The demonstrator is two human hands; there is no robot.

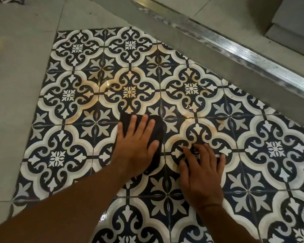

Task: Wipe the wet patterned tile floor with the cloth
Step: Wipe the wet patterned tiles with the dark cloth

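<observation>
Both bare forearms reach forward and down. The left hand (136,146) lies flat, palm down, fingers spread and straight, thumb angled out to the right. The right hand (201,171) sits just beside it, also palm down, fingers slightly fanned, wrist bent back.

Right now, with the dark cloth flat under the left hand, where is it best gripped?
Probably at its near right edge. The cloth lies flat on the tile floor, with the left hand pressing its middle. That edge shows beside the thumb, so pinch there from the right, where the right hand rests.
</observation>
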